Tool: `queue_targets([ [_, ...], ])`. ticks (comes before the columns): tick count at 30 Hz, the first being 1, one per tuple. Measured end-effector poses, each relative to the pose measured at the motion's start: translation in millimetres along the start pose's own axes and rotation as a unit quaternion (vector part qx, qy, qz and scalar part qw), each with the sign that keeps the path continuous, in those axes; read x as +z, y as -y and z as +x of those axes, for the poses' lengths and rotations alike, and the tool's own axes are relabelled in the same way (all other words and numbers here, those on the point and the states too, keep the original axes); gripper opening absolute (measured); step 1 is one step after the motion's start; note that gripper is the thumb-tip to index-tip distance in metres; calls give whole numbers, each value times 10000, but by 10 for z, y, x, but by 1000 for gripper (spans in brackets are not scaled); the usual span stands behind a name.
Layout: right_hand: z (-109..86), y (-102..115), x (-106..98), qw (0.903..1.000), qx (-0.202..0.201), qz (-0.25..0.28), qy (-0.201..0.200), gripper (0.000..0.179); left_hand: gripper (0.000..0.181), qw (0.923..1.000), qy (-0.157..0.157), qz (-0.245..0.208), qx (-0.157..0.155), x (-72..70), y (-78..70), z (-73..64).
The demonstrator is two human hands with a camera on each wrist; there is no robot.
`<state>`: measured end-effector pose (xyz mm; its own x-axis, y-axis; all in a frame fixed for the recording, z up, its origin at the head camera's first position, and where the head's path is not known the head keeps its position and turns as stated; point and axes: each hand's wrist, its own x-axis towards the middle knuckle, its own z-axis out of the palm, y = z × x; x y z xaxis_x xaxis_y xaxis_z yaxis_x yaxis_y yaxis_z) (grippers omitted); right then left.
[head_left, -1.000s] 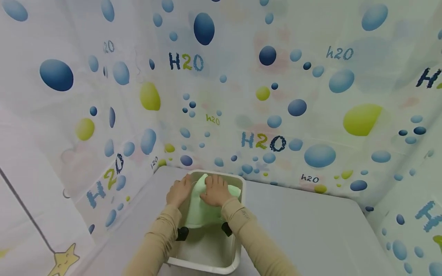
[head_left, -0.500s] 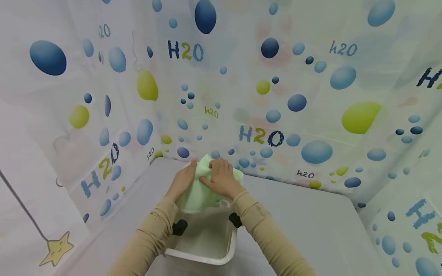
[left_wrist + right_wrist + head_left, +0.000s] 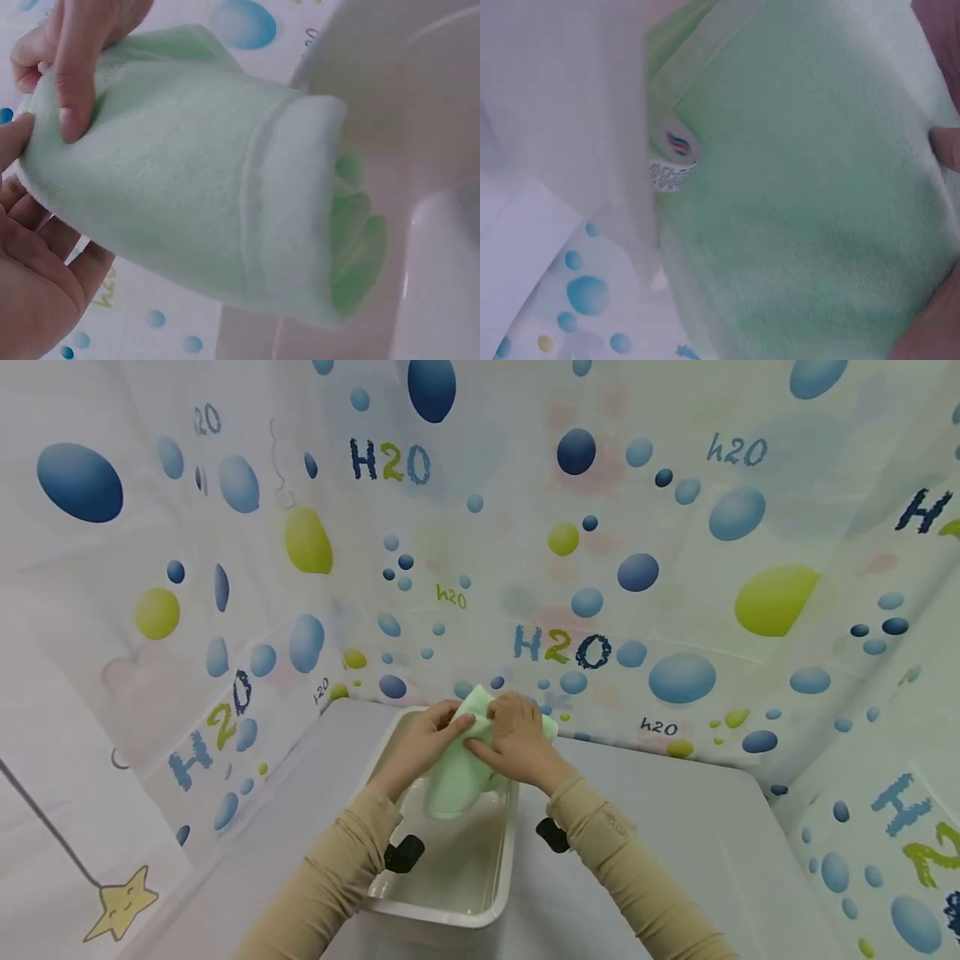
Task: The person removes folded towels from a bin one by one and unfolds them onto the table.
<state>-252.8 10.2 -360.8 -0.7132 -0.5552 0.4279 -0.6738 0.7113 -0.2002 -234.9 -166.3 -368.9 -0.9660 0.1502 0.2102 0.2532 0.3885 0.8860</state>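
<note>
A pale green towel, folded over in layers, hangs from both hands above the basin. My left hand pinches the towel's upper left part, thumb on the near side. Close beside it, my right hand grips the upper right part, fingers bent over the top. In the left wrist view, the towel shows a thick pale band at its lower end and opens into folds there. A white label sticks out from the towel's edge in the right wrist view. Some fingers are hidden behind the cloth.
The white rectangular basin stands on a pale table under the hands. Black wrist pieces hang below both forearms. A sheet printed with bubbles and "H2O" covers the walls behind and at the sides.
Both hands have lifted the towel from inside the basin to above it. The towel has shifted right, and the left thumb now lies over its front. The head view has tilted slightly.
</note>
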Motion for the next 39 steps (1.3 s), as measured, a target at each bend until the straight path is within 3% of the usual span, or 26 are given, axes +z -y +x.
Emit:
queue_targets([
  [5,-109,-154,-92,9952,-769,-27,-606,44,37,9995,165,-150,228,58,-190,1],
  [10,-146,-322,-185,9772,-1617,513,-1279,45,32,9971,279,-151,694,97,-343,40],
  [17,-263,-464,-434,9779,-1633,1004,-839,33,29,9943,418,-375,901,114,-500,49],
  [21,-295,-467,-648,9682,-2144,1043,-762,29,28,9919,421,-435,1113,95,-581,32],
  [24,-309,-453,-792,9594,-2387,1419,-498,28,28,9898,461,-405,1288,83,-633,29],
  [29,-348,-455,-939,9465,-2302,2261,-28,28,33,9833,659,-415,1643,83,-689,8],
  [33,-429,-456,-1035,9424,-1971,2702,50,26,56,9764,1021,-347,1871,89,-700,-73],
  [36,-508,-439,-1139,9403,-1529,3039,144,23,61,9637,1414,-342,2240,107,-685,-148],
  [39,-566,-432,-1237,9364,-1181,3294,251,24,49,9476,1787,-456,2609,135,-634,-208],
])
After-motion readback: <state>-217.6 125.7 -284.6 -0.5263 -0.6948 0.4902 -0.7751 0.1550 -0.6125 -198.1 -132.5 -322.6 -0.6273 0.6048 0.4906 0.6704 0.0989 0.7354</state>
